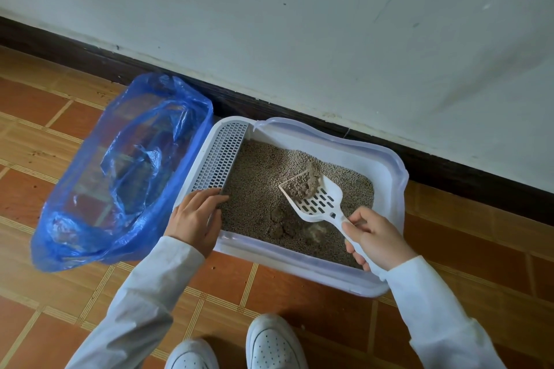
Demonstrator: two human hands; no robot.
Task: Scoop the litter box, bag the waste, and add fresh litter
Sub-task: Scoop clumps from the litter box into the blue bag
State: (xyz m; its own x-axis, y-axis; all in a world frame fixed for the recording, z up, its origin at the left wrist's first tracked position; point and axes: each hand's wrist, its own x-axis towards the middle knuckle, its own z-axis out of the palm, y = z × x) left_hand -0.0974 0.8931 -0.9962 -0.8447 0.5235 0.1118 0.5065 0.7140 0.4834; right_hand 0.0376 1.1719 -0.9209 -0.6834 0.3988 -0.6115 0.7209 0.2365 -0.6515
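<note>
Orange tile floor (269,287), dark baseboard (449,159), scuffed white wall (299,24). No readable text. Blue bag (120,165) open, left of box (389,159). Left hand (196,219) flat on box rim. Right hand (374,237) grips scoop (317,201), clump (305,183) on it over litter (260,177). White shoes (269,341) below.

Blue bag (120,177), white slotted scoop (322,204)

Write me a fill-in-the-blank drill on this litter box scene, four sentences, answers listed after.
1. The right hand grips the white ____ by its handle.
2. The clump on the slotted blade is lifted above the ____.
3. The left hand rests on the litter box at the end of its ____ panel.
4. The open bag beside the box is ____ in colour.

Answers: scoop; litter; grated; blue
</note>
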